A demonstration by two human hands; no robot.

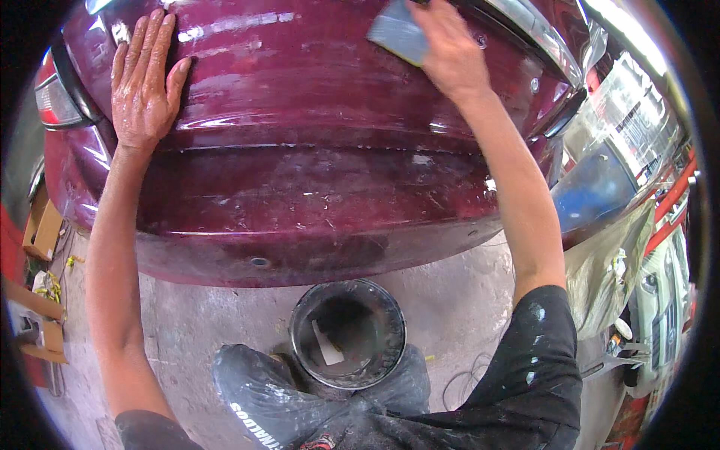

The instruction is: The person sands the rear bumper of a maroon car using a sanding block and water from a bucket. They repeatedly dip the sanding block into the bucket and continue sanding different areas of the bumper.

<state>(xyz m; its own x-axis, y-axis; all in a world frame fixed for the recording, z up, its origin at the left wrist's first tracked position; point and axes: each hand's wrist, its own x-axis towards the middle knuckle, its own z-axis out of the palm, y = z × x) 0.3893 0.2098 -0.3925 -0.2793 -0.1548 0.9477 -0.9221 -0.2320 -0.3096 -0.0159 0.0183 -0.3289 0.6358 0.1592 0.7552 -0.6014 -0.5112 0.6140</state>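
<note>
A wet maroon car panel [315, 97], streaked with pale residue, spans the upper middle, with its bumper [315, 195] below. My left hand [146, 86] lies flat on the panel's left side, fingers stretched and wet, holding nothing. Up at the right, my right hand [454, 52] grips a flat grey-blue sanding pad [400, 34] with a yellowish lower edge. The pad rests against the painted surface. My right fingertips are partly cut off by the top of the picture. A dark round bucket [297, 330] stands between my knees, with a white flat piece [327, 343] inside.
A red and clear tail light [56, 101] sits at the car's left. Cardboard boxes [43, 229] lie on the concrete floor [195, 311] at left. Right of the car are a blue panel [596, 187], plastic sheeting [607, 262] and a white car part [664, 300]. A thin cable crosses the floor.
</note>
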